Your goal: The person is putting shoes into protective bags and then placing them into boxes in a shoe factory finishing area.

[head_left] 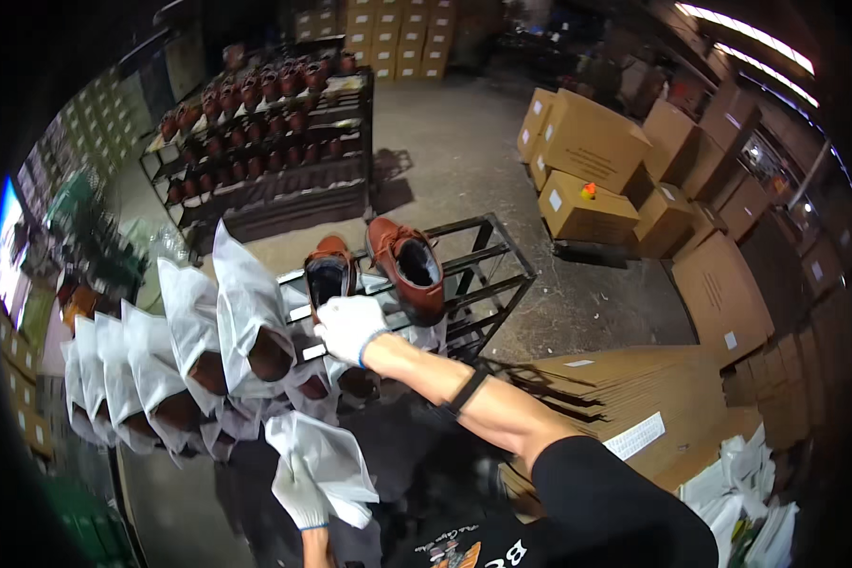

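My left hand (300,494), in a white knit glove, is closed on a white cloth-like bag (327,459) low in front of me. My right hand (350,329), gloved too, reaches across to the rack (488,248) with fingers curled at the near end of a brown shoe (331,257); they partly hide its heel. A second brown lace-up shoe (409,270) stands just to the right on the bars. To the left, several shoes sit in white bags (251,293), their brown near ends showing. More shoes on a lower level are partly covered.
Beyond stands a dark multi-tier rack (367,142) of brown shoes. Cardboard boxes (592,137) are piled at the right, and flattened cardboard (644,379) lies close by my right arm. White bags (743,483) are heaped at the lower right.
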The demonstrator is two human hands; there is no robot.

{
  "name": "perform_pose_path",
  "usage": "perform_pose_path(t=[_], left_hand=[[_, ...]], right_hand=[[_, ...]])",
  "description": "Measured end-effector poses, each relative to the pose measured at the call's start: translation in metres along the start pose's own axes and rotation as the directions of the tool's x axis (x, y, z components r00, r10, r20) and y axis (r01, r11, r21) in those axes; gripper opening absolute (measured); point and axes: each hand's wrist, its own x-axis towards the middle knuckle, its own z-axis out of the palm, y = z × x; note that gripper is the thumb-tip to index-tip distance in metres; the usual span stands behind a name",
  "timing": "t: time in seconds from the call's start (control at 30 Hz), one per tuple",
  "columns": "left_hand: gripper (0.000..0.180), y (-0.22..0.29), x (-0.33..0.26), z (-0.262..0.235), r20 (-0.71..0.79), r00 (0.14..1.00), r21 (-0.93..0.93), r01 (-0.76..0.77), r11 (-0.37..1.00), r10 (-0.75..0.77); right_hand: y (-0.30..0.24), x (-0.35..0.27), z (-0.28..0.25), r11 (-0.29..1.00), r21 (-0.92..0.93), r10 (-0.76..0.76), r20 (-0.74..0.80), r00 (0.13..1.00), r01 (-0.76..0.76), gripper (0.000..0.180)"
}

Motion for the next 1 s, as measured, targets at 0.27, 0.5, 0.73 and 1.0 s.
perform_pose_path(t=[0.27,0.5,0.73,1.0], left_hand=[[0.029,-0.039,0.004,0.036,-0.115,0.991,-0.058,-0.076,0.995,0.069],[0.024,-0.004,-0.014,0.027,-0.037,0.982,-0.137,-0.186,0.973,0.183],[0.027,0.034,-0.005,0.016,0.033,0.967,-0.171,-0.244,0.955,0.253],[0.018,0.059,0.009,-0.001,0.18,0.895,0.064,-0.425,0.903,0.408]], right_hand=[[-0.051,-0.215,-0.134,0.102,0.989,0.328,0.072,0.942,-0.111,0.034],[-0.046,-0.231,-0.03,0.32,0.819,0.273,0.402,0.874,-0.477,0.022],[-0.067,-0.211,-0.032,0.837,0.014,-0.537,-0.172,0.826,0.547,0.026],[-0.062,-0.208,-0.05,0.885,0.219,-0.423,0.007,0.906,0.411,0.026]])
